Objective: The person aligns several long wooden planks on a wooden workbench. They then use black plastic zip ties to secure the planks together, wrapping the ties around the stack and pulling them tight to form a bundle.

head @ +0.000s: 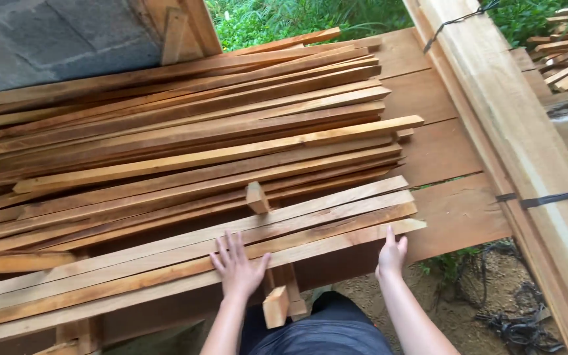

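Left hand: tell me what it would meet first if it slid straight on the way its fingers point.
The left hand lies flat on the front strips, fingers pointing away. Going straight on, it would probably meet the small upright wood block first, though depth is unclear.

The slats point(185, 263) across the frame's middle are bare sawn wood, matt, reddish-brown to pale tan, grain showing. The planks point(442, 164) at right are the same unfinished wood, darker. The beam point(527, 144) at far right is paler, rough timber. Upper left, the wall point(54, 39) is rough grey masonry.
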